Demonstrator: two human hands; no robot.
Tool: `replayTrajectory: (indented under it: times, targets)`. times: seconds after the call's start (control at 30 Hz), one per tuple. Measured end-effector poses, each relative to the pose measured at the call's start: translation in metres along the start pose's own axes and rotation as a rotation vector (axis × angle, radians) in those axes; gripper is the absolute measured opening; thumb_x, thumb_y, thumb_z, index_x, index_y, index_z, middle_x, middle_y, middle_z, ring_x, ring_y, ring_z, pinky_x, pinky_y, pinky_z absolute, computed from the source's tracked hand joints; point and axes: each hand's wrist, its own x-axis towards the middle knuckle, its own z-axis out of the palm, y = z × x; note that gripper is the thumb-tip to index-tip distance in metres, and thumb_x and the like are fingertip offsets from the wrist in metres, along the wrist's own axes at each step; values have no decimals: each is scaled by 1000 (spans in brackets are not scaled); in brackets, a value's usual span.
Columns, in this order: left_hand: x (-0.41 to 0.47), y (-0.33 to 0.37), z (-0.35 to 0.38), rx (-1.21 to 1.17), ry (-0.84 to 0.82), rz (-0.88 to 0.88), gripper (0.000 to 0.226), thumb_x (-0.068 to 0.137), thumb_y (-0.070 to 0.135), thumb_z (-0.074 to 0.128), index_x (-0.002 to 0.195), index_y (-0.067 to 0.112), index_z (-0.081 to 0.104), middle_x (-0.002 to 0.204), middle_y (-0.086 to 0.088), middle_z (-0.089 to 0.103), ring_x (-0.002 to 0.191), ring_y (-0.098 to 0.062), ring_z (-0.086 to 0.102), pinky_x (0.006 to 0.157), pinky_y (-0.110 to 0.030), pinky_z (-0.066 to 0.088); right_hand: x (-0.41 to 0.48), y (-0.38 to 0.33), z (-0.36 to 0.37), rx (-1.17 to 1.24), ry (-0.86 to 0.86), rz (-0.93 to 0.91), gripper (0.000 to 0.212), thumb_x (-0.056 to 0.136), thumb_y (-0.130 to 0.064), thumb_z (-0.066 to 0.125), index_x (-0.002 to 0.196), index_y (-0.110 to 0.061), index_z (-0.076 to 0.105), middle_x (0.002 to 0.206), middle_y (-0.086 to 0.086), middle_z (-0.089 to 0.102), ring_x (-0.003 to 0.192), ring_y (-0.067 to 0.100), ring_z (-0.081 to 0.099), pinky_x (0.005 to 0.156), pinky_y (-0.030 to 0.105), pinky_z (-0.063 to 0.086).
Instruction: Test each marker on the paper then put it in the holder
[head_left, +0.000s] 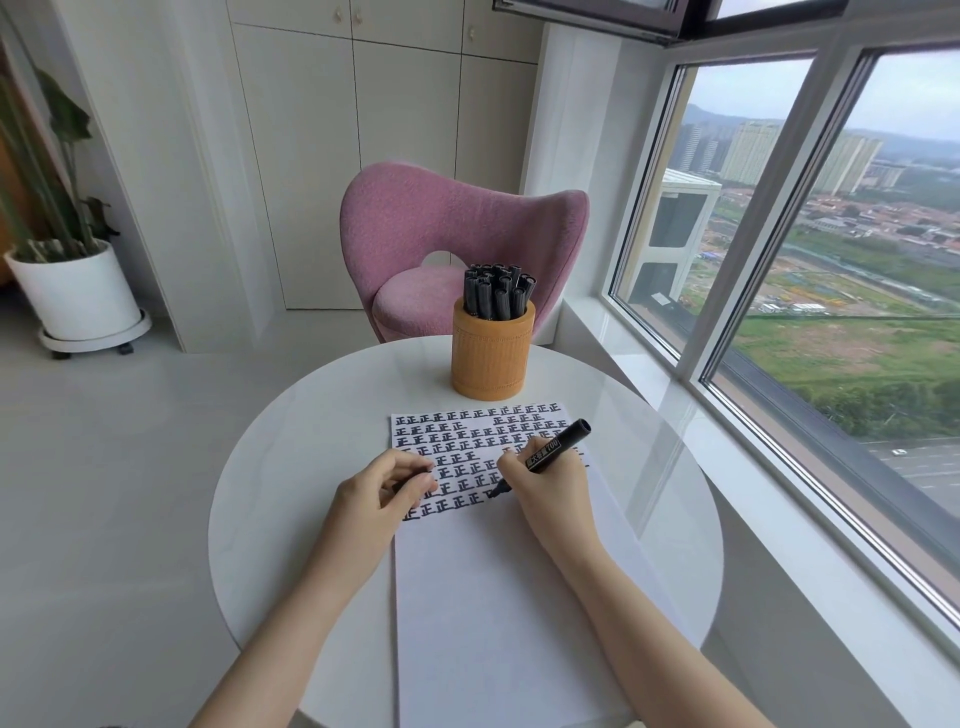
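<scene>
Your right hand (545, 493) grips the marker (558, 448) slanted like a pen, tip on the paper (493, 597) to test it, while your left hand (384, 488) steadies that paper and pinches what is probably the cap (415, 474), ready for recapping.

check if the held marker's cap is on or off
Off: the marker's bare tip meets the paper; the left hand pinches what looks like its cap.

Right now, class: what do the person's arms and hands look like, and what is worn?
The left hand and right hand are bare: no gloves, rings or watch visible. Both forearms are bare too, with no sleeves in view.
</scene>
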Motion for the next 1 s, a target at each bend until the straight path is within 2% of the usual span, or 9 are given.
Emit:
replayTrajectory:
  times: [0.27,0.57,0.73,0.9,1.0]
  targets:
    - [-1,0,0,-4,6,2,15,86,4,63,89,19,64,82,2,71,67,5,62,64,-6,44,0,0,-1,24,2,17,26,78,-5,57,61,-8,37,59,6,30,56,13,24,49,25,19]
    - [-1,0,0,-2,1,3,16,87,4,62,89,20,64,83,2,71,66,5,63,64,-6,45,0,2,0,0,22,-2,33,80,-7,56,61,-13,30,56,1,28,55,12,23,50,25,19]
    - [-1,1,0,9,4,6,16,87,4,62,88,20,63,81,3,71,67,6,63,66,-6,45,1,2,0,13,23,-2,27,81,-7,58,62,-8,38,59,5,31,54,11,25,48,23,20]
    - [-2,2,0,14,0,9,12,88,4,61,90,16,63,83,1,71,67,7,63,65,-4,44,0,2,0,8,-3,-13,34,83,-10,59,61,5,37,60,8,32,56,14,27,52,28,21]
    - [-2,2,0,16,2,11,13,88,4,61,90,16,63,84,1,71,68,6,63,66,-5,44,0,2,1,-2,-8,-9,34,83,-12,59,60,0,37,59,7,34,57,14,28,52,28,22]
